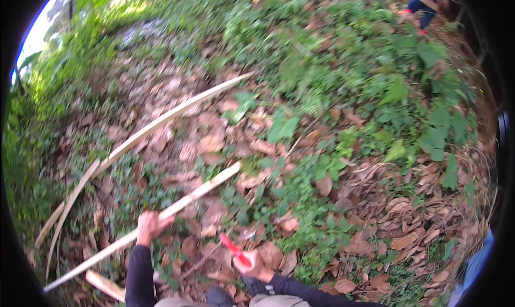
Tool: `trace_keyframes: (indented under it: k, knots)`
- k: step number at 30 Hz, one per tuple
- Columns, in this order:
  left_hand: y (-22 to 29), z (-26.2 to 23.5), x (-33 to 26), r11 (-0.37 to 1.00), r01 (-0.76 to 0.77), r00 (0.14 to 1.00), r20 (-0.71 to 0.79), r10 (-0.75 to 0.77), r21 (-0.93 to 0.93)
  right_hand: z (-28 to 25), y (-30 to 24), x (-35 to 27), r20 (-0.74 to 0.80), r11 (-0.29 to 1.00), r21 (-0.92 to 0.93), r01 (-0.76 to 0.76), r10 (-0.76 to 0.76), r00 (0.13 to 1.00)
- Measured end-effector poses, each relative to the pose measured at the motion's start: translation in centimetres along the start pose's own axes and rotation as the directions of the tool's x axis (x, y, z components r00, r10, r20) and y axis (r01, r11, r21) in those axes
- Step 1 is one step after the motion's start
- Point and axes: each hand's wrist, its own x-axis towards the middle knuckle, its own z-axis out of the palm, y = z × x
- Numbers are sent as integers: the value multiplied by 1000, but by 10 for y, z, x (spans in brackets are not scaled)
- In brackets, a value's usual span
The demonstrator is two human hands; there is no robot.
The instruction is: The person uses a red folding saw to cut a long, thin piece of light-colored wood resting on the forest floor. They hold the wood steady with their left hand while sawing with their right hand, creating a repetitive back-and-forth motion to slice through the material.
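Note:
A long pale wooden strip slants from the lower left up toward the middle. My left hand is closed around it, partway along its length. To the right, low in the picture, my right hand is closed on a slim red tool that points up and left. Its exact kind is too blurred to tell. The red tool is apart from the strip. Beyond the left hand, a longer pale strip lies on the leaves, with a thinner bent strip by its lower end.
Another pale piece of wood lies beside my left forearm. Brown dry leaves and green plants cover the ground. Part of another person shows at the far right. Blue cloth is at the right edge. My shoes are below.

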Motion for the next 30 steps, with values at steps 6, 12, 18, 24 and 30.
trace_keyframes:
  k: [6,12,18,24,30]
  knots:
    - [-25,-27,-28,994,113,993,16,-113,-5,-11,-23,16,75,999,25,40,-41,996]
    - [-26,1,-36,996,61,998,-2,-61,64,-10,-12,10,43,996,0,91,-91,995]
    - [-20,-39,-29,989,138,990,-16,-138,52,21,5,26,82,961,-93,259,-252,964]
    - [-13,-28,-13,998,59,994,87,-59,12,32,38,4,61,938,-164,305,-299,952]
    - [-33,-35,-32,993,116,992,56,-114,-30,26,-11,16,80,993,-74,96,-90,993]
